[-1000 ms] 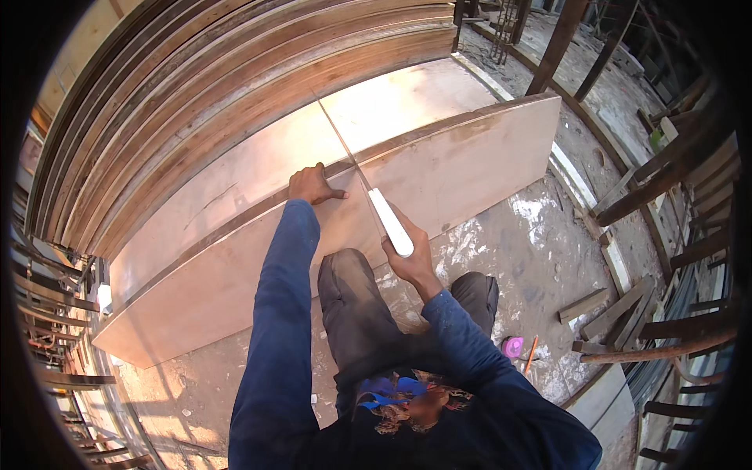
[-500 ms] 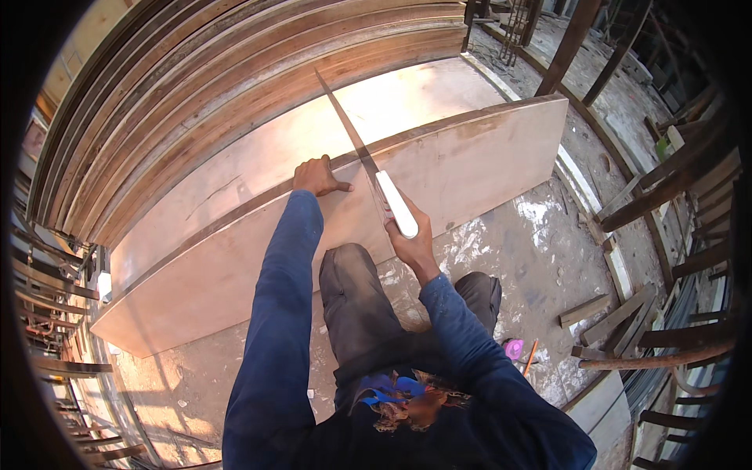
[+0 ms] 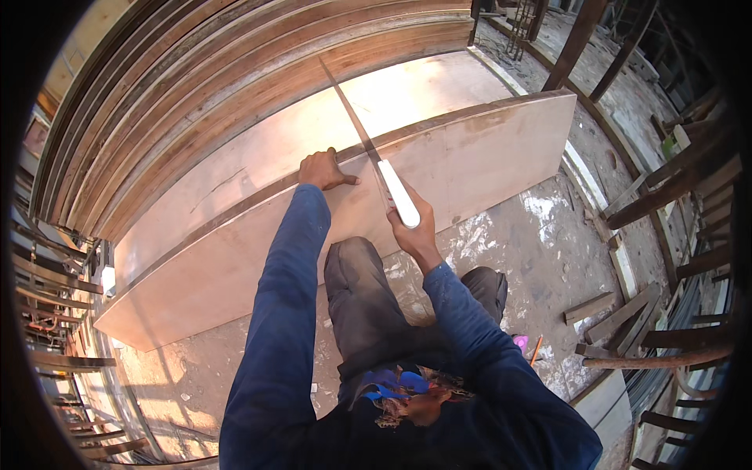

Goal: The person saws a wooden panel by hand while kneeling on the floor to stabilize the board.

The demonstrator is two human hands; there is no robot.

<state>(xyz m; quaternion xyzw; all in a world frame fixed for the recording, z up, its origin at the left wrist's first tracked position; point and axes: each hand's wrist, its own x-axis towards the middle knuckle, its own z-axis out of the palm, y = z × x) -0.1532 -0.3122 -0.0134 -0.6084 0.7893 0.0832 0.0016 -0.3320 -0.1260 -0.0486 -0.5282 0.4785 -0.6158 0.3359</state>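
Working at what looks like the sawing step, with a long, pale pinkish wooden panel stood on its long edge just in front of the dark grey trouser knees. Clamping the left hand over the panel's dark brown top edge, with the thumb spread on the near face, probably for steadiness. Wrapping the right hand around the white handle of a slim, tapering steel hand saw, apart from the left hand and to its right. Laying the blade across the top edge near the left thumb, with the tip out over a second pale wooden panel behind. Hard to tell any depth of cut at the crossing. Calling next, most likely, for a straight, even stroke, with the left thumb clear of the blade and firm pressure against wobble. Seen beside the right sleeve: a pink tape measure and a thin orange pencil.
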